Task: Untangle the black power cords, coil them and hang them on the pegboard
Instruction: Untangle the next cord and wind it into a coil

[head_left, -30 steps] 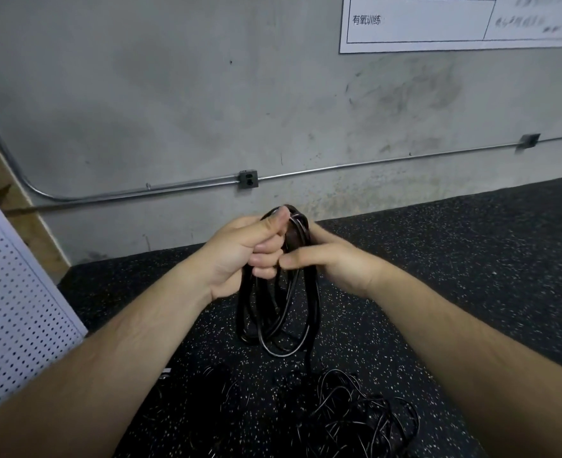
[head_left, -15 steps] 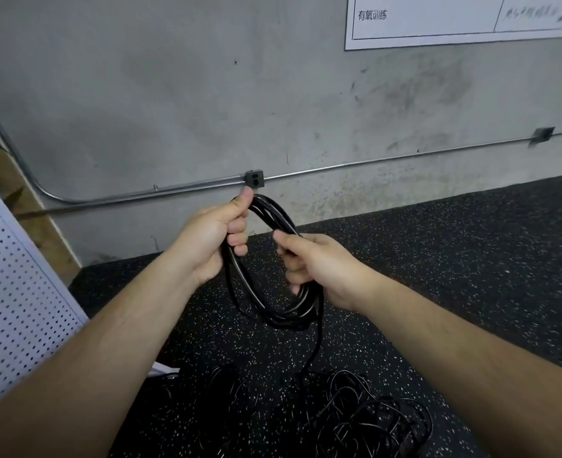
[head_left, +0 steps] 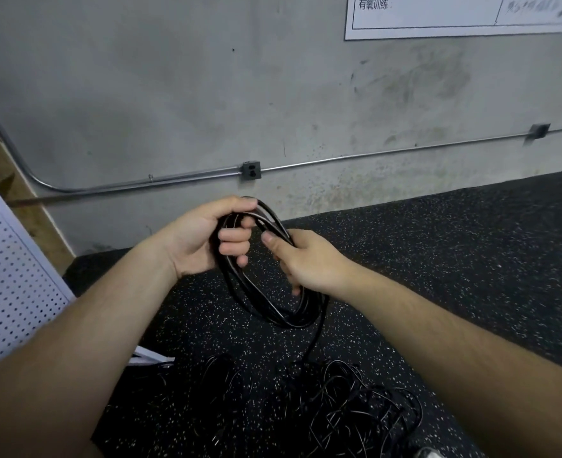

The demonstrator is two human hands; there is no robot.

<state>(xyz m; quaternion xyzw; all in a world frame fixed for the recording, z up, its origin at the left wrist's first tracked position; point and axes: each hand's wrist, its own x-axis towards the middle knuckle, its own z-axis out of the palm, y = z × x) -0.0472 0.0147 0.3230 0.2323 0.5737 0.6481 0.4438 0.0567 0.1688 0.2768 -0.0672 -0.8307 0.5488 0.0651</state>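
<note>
Bare concrete wall (head_left: pixel 173 94), a metal conduit (head_left: pixel 372 153) along it, and a grey outlet box (head_left: pixel 251 169) in the middle of that run. That box is our marker.

Directly below the box, both hands are on the coil (head_left: pixel 273 312). The left hand (head_left: pixel 203 238) has its fingers curled round the top of the loops, thumb over them. The right hand (head_left: pixel 309 259), below and right of the box, pinches the strands under its thumb, fingers wrapped behind.

Here's the change: a second ago the hands met at the top and the loops hung narrow. Now they've parted and the coil has opened into a wide oval, so I'd say another turn has gone on. A tail (head_left: pixel 316 338) drops from the coil to the tangle (head_left: pixel 355 414) on the speckled floor (head_left: pixel 471 259), far below the box. So coiling isn't finished, and hanging hasn't begun.

The count: two hands, one coil of several turns I can't number, one tail, one loose tangle with a darker heap beside it. One pegboard (head_left: pixel 8 276) low to the left of the box, no cord showing on it. A second box (head_left: pixel 539 131) sits far right.
</note>
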